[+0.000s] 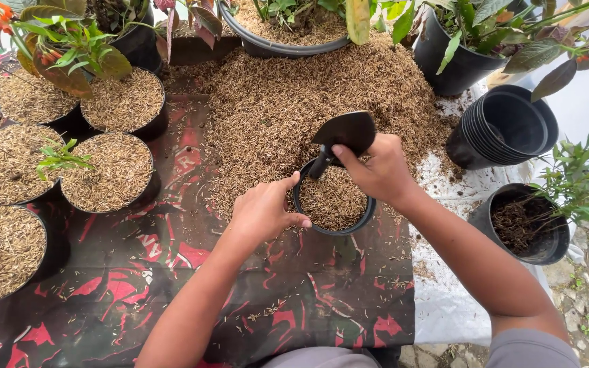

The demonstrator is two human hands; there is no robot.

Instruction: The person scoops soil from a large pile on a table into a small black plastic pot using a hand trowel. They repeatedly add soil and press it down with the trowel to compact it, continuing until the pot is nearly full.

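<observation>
The left hand (264, 211) grips the rim of a small black plastic pot (333, 228), thumb hooked over its near left edge and fingers curled against the outside wall, steadying it on the dark red-patterned sheet (172, 272). The pot stands upright at the foot of a big heap of rice husks (288, 102) and is filled nearly to the brim with the same husks. The right hand (380, 170) is closed around the handle of a black trowel (346, 131), whose blade tilts up just above the pot's far rim, against the heap. To the left, several filled pots (123, 102) sit close together, one carrying a small green seedling (59, 158). To the right, on the white cloth (444, 300), lies a stack of empty black pots (506, 126) on its side, and nearer stands a pot of dark soil (530, 225) with a leafy plant beside it.
</observation>
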